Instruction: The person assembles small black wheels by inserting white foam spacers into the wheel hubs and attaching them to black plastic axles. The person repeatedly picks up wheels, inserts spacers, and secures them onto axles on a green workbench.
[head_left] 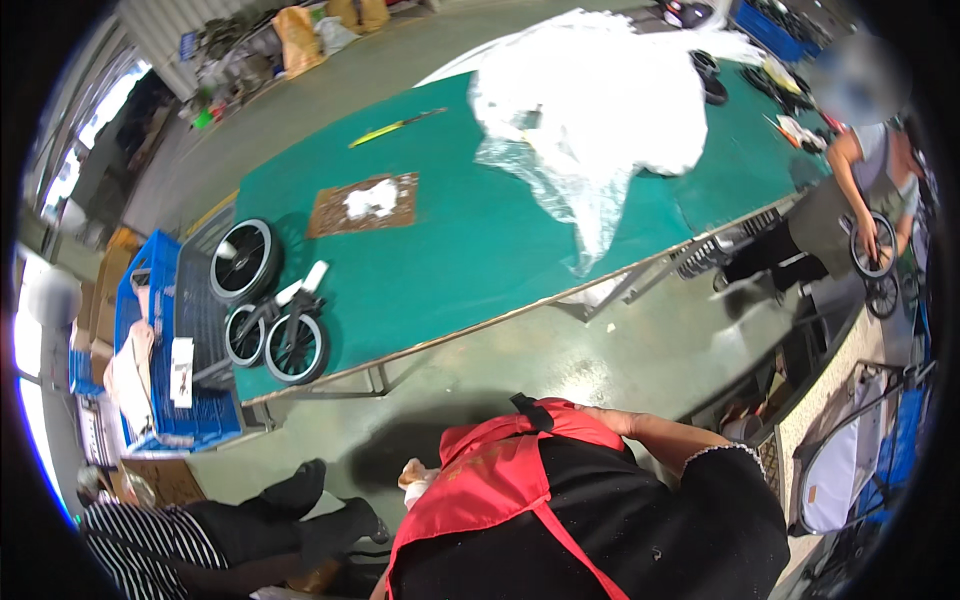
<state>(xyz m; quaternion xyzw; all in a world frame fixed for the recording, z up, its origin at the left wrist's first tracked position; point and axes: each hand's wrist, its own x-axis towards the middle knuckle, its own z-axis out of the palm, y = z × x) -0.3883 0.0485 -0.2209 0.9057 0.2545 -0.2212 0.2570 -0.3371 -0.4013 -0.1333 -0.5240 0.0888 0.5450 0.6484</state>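
Red apron (490, 480) faces long green table (470, 250), concrete floor (560, 350).

Wearer: red apron (490, 480) with black strap buckle (535, 410) above its top edge, over black top (640, 530); sleeve cuff (725, 452) right of apron trimmed white.

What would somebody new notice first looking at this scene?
Probably the big heap of crumpled clear plastic sheeting at the far end of the long green table. Next, the black stroller wheels at the table's near left corner, beside a blue crate, and the wearer's red apron at the bottom.
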